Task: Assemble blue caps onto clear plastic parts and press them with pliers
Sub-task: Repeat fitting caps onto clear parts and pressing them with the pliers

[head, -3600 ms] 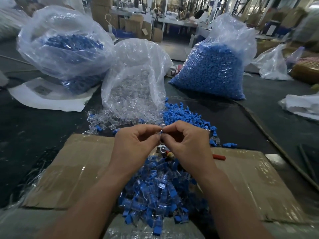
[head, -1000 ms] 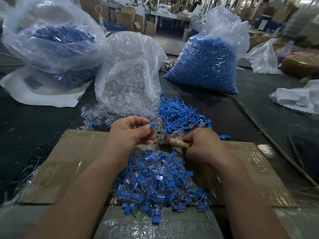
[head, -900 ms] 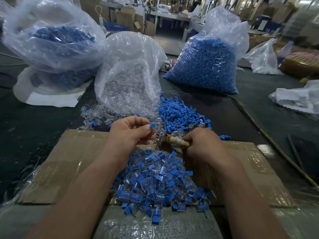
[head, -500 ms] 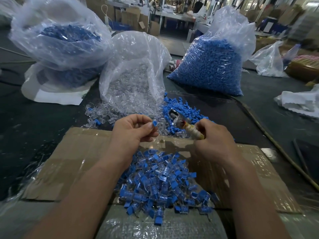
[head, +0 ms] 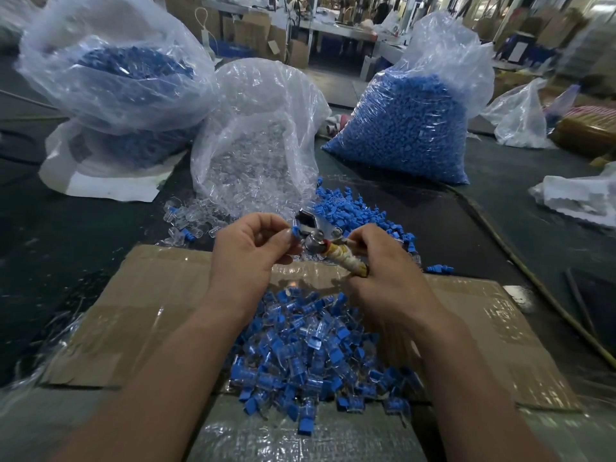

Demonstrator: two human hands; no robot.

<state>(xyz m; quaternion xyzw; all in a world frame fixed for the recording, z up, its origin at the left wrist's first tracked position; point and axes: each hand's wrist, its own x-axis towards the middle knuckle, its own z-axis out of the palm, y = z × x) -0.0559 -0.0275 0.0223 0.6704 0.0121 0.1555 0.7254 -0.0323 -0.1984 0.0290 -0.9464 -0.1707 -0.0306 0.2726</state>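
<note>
A blue cap [head: 295,232] was pinched at the fingertips of the left grip [head: 246,255], held above the far edge of the cardboard [head: 150,295]; its clear part could hardly be made out. The pliers [head: 320,243] were clasped by the right grip [head: 386,275], closed round the wrapped handles, with the head just beside the cap. The piece was judged very light, small, stiff and smooth, so easily flicked away, or cracked if squeezed askew. It was best held by the sides of the clear body, the cap left exposed to the jaws. Finished pieces [head: 310,355] were heaped on the cardboard below, and loose caps [head: 353,208] lay scattered on the surface [head: 66,235] beyond.
</note>
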